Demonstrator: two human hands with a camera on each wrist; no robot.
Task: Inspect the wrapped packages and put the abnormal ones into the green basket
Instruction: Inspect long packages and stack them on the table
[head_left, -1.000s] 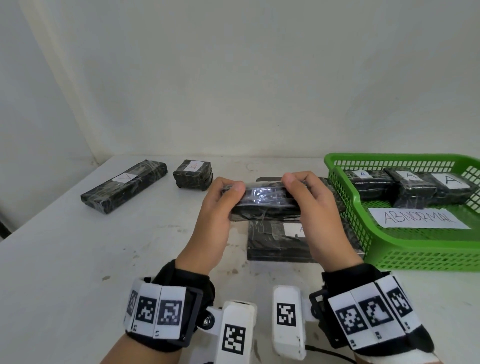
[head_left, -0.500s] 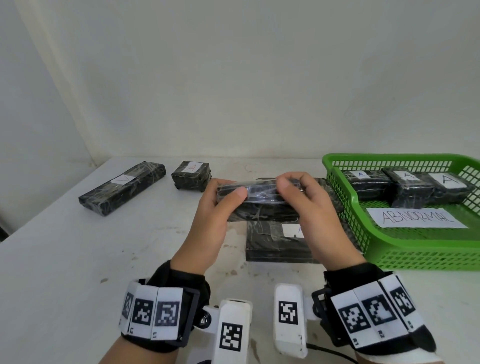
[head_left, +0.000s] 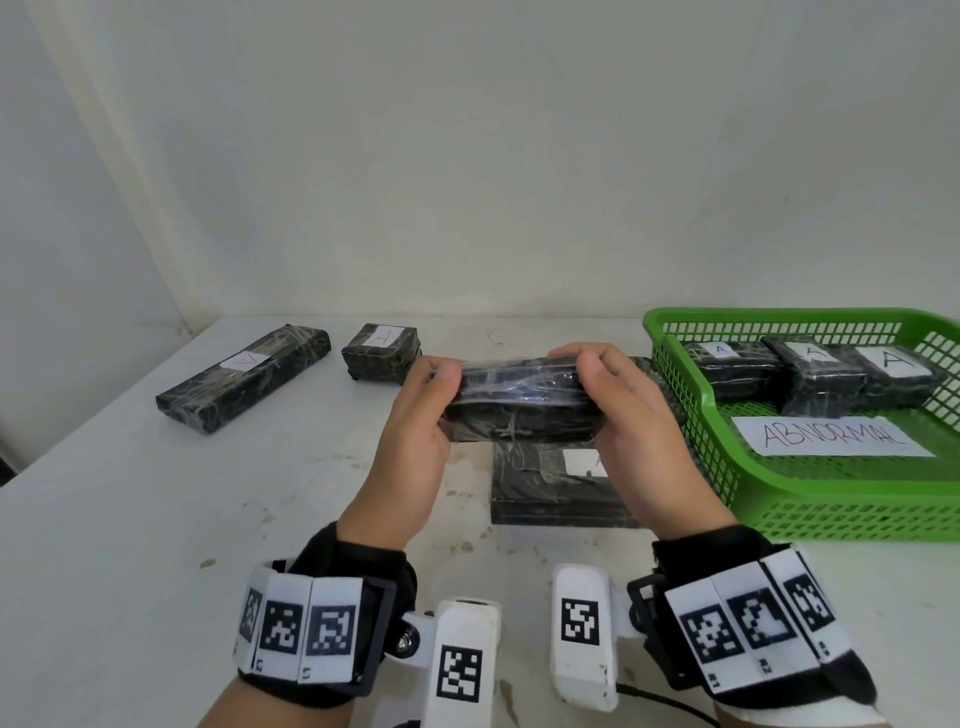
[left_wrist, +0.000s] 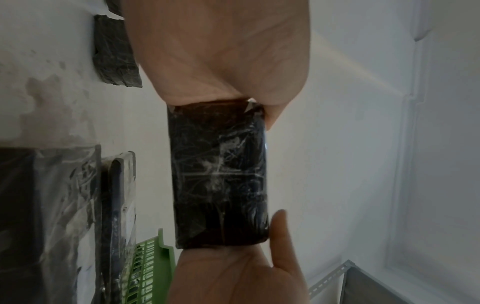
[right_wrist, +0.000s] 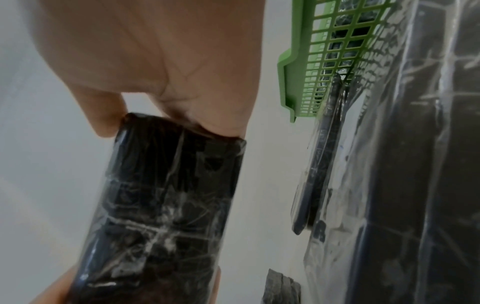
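- Package (head_left: 519, 397): black, film-wrapped, held above the table (head_left: 130, 519); long axis runs left to right, ends in the palms.
- Left hand (head_left: 415, 441): clamped on its left end.
- Right hand (head_left: 639, 436): clamped on its right end, the nearer to the basket.
- Basket (head_left: 831, 512): to the right, three "A" packages inside.

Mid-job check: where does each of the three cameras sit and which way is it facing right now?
Head: worn high, looks forward and down at the table, green basket and both hands.
Left wrist: looks along the left hand at the held package; right hand opposite.
Right wrist: looks along the right hand at the same package, basket beside.
All three views share the held package.
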